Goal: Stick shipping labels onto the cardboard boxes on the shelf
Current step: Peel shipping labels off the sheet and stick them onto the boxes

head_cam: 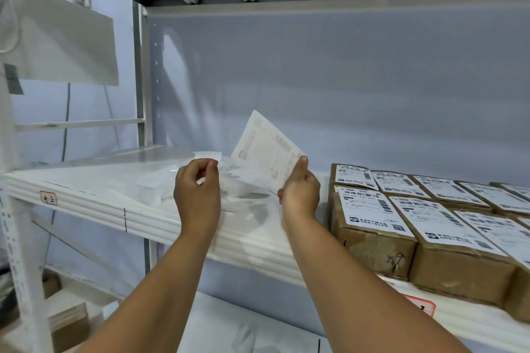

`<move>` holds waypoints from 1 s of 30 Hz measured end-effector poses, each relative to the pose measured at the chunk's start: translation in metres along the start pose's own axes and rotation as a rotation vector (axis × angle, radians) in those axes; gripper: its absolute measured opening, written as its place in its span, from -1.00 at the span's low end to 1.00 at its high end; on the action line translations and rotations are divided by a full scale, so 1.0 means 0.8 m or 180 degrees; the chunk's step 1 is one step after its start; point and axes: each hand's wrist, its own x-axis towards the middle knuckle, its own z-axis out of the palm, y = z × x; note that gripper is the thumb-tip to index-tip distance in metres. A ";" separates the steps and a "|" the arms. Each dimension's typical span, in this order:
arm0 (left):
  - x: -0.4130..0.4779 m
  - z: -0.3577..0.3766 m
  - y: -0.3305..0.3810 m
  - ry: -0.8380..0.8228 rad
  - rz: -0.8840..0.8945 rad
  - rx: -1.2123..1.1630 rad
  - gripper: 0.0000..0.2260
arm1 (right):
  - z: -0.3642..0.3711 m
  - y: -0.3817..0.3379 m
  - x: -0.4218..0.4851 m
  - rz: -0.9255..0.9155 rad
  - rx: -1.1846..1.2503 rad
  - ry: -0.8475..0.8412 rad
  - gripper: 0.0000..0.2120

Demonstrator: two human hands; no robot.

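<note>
Head view: right hand (299, 189) pinches a shipping label (266, 152) by its edge; left hand (198, 189), fingers curled, pinches a white paper strip (208, 155). Labelled cardboard boxes (370, 246) sit on the shelf (143, 221) at 3 o'clock

Two grips hold paper above the white shelf (143, 218), left of the cardboard boxes (372, 246).
Just left of the boxes, the right grip (299, 192) pinches a shipping label (266, 152) by its lower corner; the sheet stands tilted, its print faint. Further left of the boxes, the left grip (198, 195) pinches a small white strip (208, 155). Loose white sheets (243, 189) lie beneath both. The boxes carry printed labels (370, 209) on top.
</note>
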 end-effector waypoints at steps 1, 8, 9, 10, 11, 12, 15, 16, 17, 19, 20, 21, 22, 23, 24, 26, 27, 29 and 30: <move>-0.008 0.002 0.005 0.0054 0.0207 0.0093 -0.84 | 0.000 0.000 0.000 -0.0038 -0.0041 0.0047 -0.54; -0.075 0.022 0.040 -0.0309 0.0337 -0.0058 -0.73 | -0.001 -0.010 -0.010 -0.0189 -0.0042 0.0262 -0.61; -0.078 0.024 0.044 -0.0396 0.0243 -0.0171 -0.75 | -0.001 -0.012 -0.012 -0.0203 0.0012 0.0293 -0.61; -0.079 0.026 0.048 -0.0515 0.0164 -0.0288 -0.80 | -0.002 -0.015 -0.014 -0.0224 0.0062 0.0348 -0.60; -0.079 0.026 0.051 -0.0636 0.0078 -0.0412 -0.87 | -0.004 -0.021 -0.018 -0.0267 0.0087 0.0409 -0.61; -0.077 0.026 0.055 -0.0721 -0.0045 -0.0572 -0.94 | -0.007 -0.027 -0.022 -0.0352 0.0053 0.0467 -0.60; -0.072 0.024 0.070 -0.0770 -0.0522 -0.1238 -0.84 | -0.018 -0.044 -0.039 -0.0744 -0.0178 0.0483 -0.63; -0.072 0.023 0.077 -0.0800 -0.0622 -0.1416 -0.82 | -0.022 -0.048 -0.045 -0.0867 -0.0253 0.0454 -0.67; -0.071 0.022 0.083 -0.0867 -0.0702 -0.1565 -0.81 | -0.024 -0.049 -0.049 -0.0977 -0.0325 0.0419 -0.70; -0.071 0.023 0.097 -0.1055 -0.0889 -0.1869 -0.79 | -0.028 -0.050 -0.056 -0.1259 -0.0465 0.0306 -0.75; -0.071 0.024 0.103 -0.1144 -0.0993 -0.2043 -0.77 | -0.031 -0.049 -0.060 -0.1465 -0.0559 0.0211 -0.75; -0.071 0.024 0.111 -0.1212 -0.1090 -0.2237 -0.73 | -0.035 -0.049 -0.064 -0.1676 -0.0656 0.0095 -0.75; -0.070 0.024 0.117 -0.1240 -0.1188 -0.2458 -0.69 | -0.041 -0.048 -0.068 -0.1864 -0.0762 -0.0041 -0.74; -0.070 0.022 0.124 -0.1234 -0.1284 -0.2672 -0.67 | -0.047 -0.047 -0.073 -0.2025 -0.0900 -0.0175 -0.73; -0.069 0.020 0.129 -0.1218 -0.1357 -0.2824 -0.66 | -0.054 -0.047 -0.075 -0.2152 -0.1078 -0.0309 -0.72; -0.070 0.019 0.136 -0.1203 -0.1392 -0.2843 -0.71 | -0.069 -0.046 -0.077 -0.2331 -0.1494 -0.0531 -0.68; -0.070 0.019 0.138 -0.1172 -0.1395 -0.2757 -0.74 | -0.075 -0.046 -0.078 -0.2390 -0.1653 -0.0623 -0.65; -0.072 0.022 0.138 -0.0997 -0.1427 -0.2622 -0.73 | -0.084 -0.050 -0.082 -0.2396 -0.1700 -0.0839 -0.59; -0.071 0.023 0.138 -0.0870 -0.1469 -0.2613 -0.71 | -0.085 -0.053 -0.084 -0.2326 -0.1612 -0.0955 -0.57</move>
